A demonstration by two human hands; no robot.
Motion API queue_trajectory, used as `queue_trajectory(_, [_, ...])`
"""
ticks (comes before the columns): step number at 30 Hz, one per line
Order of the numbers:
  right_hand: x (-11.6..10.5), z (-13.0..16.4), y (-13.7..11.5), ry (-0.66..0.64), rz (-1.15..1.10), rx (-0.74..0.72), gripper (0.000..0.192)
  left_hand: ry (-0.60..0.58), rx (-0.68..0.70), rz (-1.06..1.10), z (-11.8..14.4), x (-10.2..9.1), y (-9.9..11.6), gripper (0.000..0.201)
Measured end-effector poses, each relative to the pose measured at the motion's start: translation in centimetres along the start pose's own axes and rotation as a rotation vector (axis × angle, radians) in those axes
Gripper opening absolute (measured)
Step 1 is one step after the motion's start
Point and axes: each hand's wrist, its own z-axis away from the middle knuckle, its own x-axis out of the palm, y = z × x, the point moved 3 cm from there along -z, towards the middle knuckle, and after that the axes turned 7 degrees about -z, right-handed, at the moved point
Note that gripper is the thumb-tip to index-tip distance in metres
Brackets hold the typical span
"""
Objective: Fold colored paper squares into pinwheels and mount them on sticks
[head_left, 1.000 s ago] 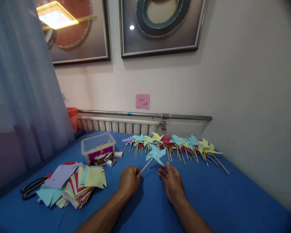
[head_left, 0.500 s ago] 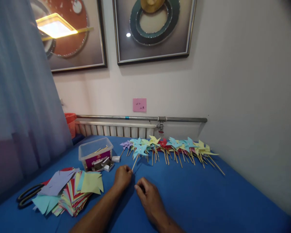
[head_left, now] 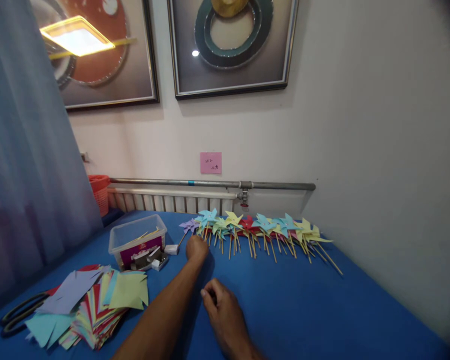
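Note:
My left hand (head_left: 197, 248) reaches to the left end of a row of paper pinwheels. It is closed, with a light blue pinwheel (head_left: 207, 216) just above it; the fingertips and the grip on the stick are hidden. A purple pinwheel (head_left: 189, 226) lies beside that hand on the left. Nearer to me, my right hand (head_left: 223, 307) rests on the blue tabletop (head_left: 303, 310). Its fingers are loosely curled towards the thumb, and nothing shows in them. The yellow (head_left: 233, 218) and red pinwheels (head_left: 247, 224) lie further right, sticks pointing towards me.
A clear plastic tub (head_left: 138, 240) holds thin sticks, with small boxes (head_left: 153, 257) in front. Cut paper squares (head_left: 97, 305) are piled at the left by black-handled scissors (head_left: 20, 312). A red basket (head_left: 99, 192), a pipe (head_left: 277, 186) and a curtain (head_left: 30, 150) border the table.
My left hand has moved forward to the pinwheel row, carrying the light blue pinwheel to its left end. My right hand stays curled in nearly the same place. The view has shifted slightly.

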Motion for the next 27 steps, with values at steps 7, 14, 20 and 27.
queue_trajectory(7, [0.0, 0.0, 0.1, -0.019, 0.019, 0.02, 0.019, 0.08, -0.103, -0.052, -1.2, -1.6, -2.7, 0.025])
queue_trajectory(14, [0.1, -0.1, 0.2, -0.004, 0.011, 0.045, 0.021, 0.148, -0.17, -0.12, -1.4, -3.1, -6.2, 0.03])
queue_trajectory(20, [0.2, 0.0, 0.3, -0.026, 0.001, 0.038, 0.021, 0.132, -0.134, -0.137, -1.9, -2.7, -6.0, 0.025])
queue_trajectory(27, [0.2, -0.1, 0.5, -0.033, -0.002, 0.046, 0.021, 0.13, -0.154, -0.133, -2.0, -3.1, -6.2, 0.028])
